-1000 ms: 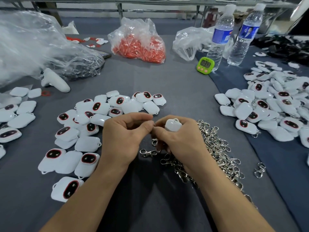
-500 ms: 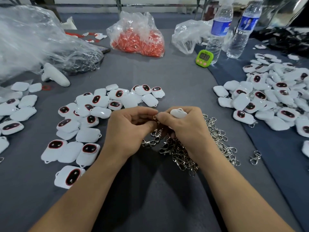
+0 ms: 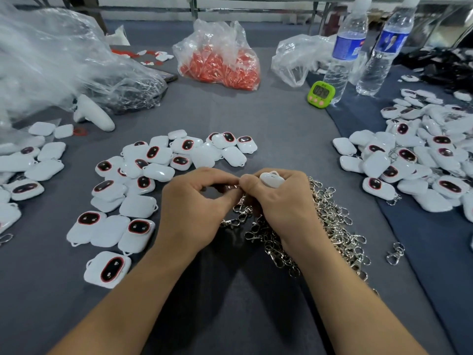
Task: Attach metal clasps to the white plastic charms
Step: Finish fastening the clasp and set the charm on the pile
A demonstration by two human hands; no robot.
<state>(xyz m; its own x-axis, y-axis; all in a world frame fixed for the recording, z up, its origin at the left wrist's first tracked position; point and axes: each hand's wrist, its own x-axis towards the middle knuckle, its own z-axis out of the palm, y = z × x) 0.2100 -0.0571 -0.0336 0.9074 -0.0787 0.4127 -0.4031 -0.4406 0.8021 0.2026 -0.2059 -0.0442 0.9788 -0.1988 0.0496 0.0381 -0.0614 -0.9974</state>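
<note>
Both hands meet over the grey bench. The left hand pinches a small metal clasp between thumb and forefinger. The right hand, touching the left at the fingertips, grips a white charm, loop upward. A heap of clasps lies beneath and right of it. Loose charms spread left, and more charms right. Farther back stand a green timer, a bag of red pieces and two water bottles

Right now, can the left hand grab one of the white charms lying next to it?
Probably yes: the white charms lie just beside the left hand, nothing between, though it's pinching a clasp.
</note>
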